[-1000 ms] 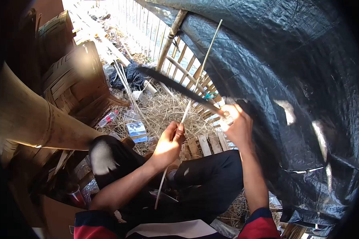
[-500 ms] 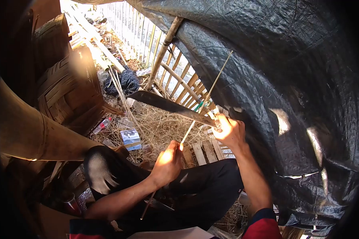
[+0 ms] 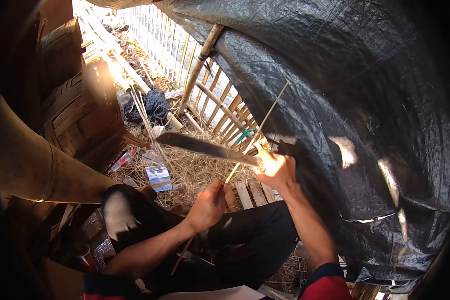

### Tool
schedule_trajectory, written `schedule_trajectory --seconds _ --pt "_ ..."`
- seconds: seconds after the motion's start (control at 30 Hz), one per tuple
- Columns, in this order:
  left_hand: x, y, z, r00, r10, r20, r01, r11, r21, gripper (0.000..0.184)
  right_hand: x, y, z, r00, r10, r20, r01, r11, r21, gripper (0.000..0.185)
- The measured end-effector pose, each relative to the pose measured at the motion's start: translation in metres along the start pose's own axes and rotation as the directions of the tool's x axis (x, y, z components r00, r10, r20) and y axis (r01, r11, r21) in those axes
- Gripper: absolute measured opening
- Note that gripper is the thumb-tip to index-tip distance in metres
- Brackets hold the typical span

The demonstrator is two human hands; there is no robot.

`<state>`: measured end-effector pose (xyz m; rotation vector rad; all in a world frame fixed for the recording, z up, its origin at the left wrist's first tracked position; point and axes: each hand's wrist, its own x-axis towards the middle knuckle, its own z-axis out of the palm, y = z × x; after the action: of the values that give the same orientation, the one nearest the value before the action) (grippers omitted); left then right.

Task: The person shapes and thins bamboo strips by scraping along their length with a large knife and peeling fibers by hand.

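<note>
A thin pale strip [image 3: 269, 116], likely bamboo, slants up and to the right from my closed left hand [image 3: 208, 207]. Its lower end comes out below that hand, over my dark trousers. My right hand [image 3: 276, 169] is wrapped round the handle of a long dark blade [image 3: 205, 148]. The blade points to the left and lies across the strip, its tip above the shavings. One finger of my right hand is stretched out close to the strip. Whether that finger touches it I cannot tell.
A thick bamboo pole [image 3: 65, 172] reaches my left knee, beside woven baskets [image 3: 80, 107]. Shavings [image 3: 195, 172], a blue-and-white packet [image 3: 158, 176] and a dark cloth bundle [image 3: 152, 106] lie on the ground. A black tarp [image 3: 365, 125] hangs at the right, near a slatted fence [image 3: 215, 95].
The view has shifted. My right hand and the blade have come lower and to the left, nearer to my left hand. My left hand has sunk lower in the view, still holding the strip.
</note>
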<state>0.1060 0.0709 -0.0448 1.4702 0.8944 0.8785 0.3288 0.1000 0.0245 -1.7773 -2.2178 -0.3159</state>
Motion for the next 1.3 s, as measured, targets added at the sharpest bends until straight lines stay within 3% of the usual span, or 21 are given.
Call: schedule_trajectory --seconds 0.03,0.1,0.17,0.2,0.23,0.3,0.37,0.4,0.43,0.53,0.6,0.67,0.77,0.8,0.87,0.9,0.97,1.03,1.1,1.2,1.3 --pt "-0.001 0.004 -0.003 0.994 -0.107 0.027 0.108 0.994 -0.034 0.008 -0.003 -0.006 0.001 0.998 -0.069 -0.008 0.069 0.997 0.026 0.023" --pt "-0.004 0.008 -0.006 0.999 -0.044 -0.013 0.042 0.991 -0.126 0.011 -0.002 0.005 0.006 0.983 -0.174 -0.065 0.175 0.984 0.011 0.025" --pt "-0.008 -0.001 -0.008 0.999 0.034 -0.032 -0.037 0.995 -0.089 0.012 0.006 0.032 0.006 0.969 0.215 0.119 -0.216 0.976 -0.005 0.028" --pt "-0.006 0.002 -0.011 0.991 -0.133 0.029 0.136 0.982 -0.134 0.012 0.013 0.043 0.003 0.949 0.311 0.055 -0.302 0.944 -0.135 0.028" --pt "-0.007 -0.002 -0.009 0.991 -0.129 0.03 0.132 0.981 -0.14 0.012 0.016 0.052 0.0 0.917 0.398 -0.021 -0.39 0.884 -0.258 0.028" --pt "-0.001 -0.014 -0.005 0.995 -0.099 0.005 0.098 0.977 -0.191 0.012 0.005 0.059 -0.001 0.914 0.394 -0.094 -0.404 0.867 -0.292 0.028" --pt "0.004 -0.008 -0.006 0.991 -0.135 0.019 0.136 0.983 -0.126 0.013 -0.006 0.053 0.001 0.884 0.46 0.086 -0.44 0.879 -0.182 0.029" --pt "0.004 -0.01 -0.004 0.995 -0.094 0.01 0.095 0.989 -0.117 0.013 -0.006 0.038 -0.009 0.867 0.459 0.194 -0.445 0.888 -0.115 0.031" --pt "0.004 -0.012 -0.001 0.998 -0.056 0.005 0.056 0.993 -0.107 0.013 -0.013 0.037 -0.007 0.941 0.294 0.168 -0.286 0.956 -0.069 0.03" --pt "0.0 -0.017 0.001 0.999 0.003 0.036 -0.001 0.999 -0.036 0.012 -0.019 0.031 -0.003 0.977 0.058 0.203 -0.054 0.998 -0.023 0.031" --pt "-0.007 -0.015 0.0 0.996 0.063 0.062 -0.067 0.996 0.066 0.012 -0.012 0.046 0.005 0.956 0.203 0.21 -0.192 0.979 -0.074 0.031" --pt "-0.01 -0.005 0.0 0.99 -0.103 0.101 0.109 0.992 -0.059 0.012 0.003 0.057 0.002 0.884 0.429 0.188 -0.407 0.902 -0.142 0.03" --pt "-0.003 -0.017 0.008 0.995 -0.049 0.089 0.065 0.979 -0.192 0.014 -0.002 0.056 0.005 0.885 0.46 0.076 -0.453 0.887 -0.091 0.018" --pt "0.0 -0.011 0.006 0.995 -0.046 0.089 0.062 0.979 -0.194 0.014 -0.007 0.052 0.004 0.915 0.389 0.104 -0.39 0.921 -0.014 0.02" --pt "0.003 0.01 -0.004 0.925 -0.272 0.266 0.359 0.855 -0.375 0.014 -0.012 0.044 0.002 0.974 0.207 0.094 -0.214 0.975 0.066 0.022" --pt "0.003 0.013 -0.005 0.922 -0.276 0.27 0.364 0.854 -0.371 0.014 -0.014 0.043 0.003 0.994 0.097 0.057 -0.1 0.993 0.062 0.023" --pt "-0.005 0.016 -0.006 0.904 -0.311 0.293 0.419 0.779 -0.467 0.014 -0.01 0.055 0.009 0.968 0.208 0.142 -0.211 0.978 0.006 0.021" --pt "-0.006 0.019 -0.011 0.905 -0.307 0.295 0.414 0.795 -0.443 0.015 -0.002 0.064 0.012 0.935 0.352 0.037 -0.348 0.933 -0.09 0.018" --pt "-0.005 0.02 -0.013 0.869 -0.324 0.374 0.488 0.687 -0.539 0.017 -0.002 0.062 0.008 0.895 0.438 0.081 -0.421 0.891 -0.167 0.025" --pt "-0.001 0.014 -0.01 0.871 -0.344 0.35 0.485 0.712 -0.507 0.017 -0.016 0.049 0.006 0.936 0.306 0.176 -0.315 0.949 0.024 0.027" --pt "-0.009 0.026 -0.01 0.853 -0.396 0.34 0.518 0.718 -0.465 0.017 -0.015 0.041 0.004 0.978 0.056 0.199 -0.064 0.997 0.031 0.033"
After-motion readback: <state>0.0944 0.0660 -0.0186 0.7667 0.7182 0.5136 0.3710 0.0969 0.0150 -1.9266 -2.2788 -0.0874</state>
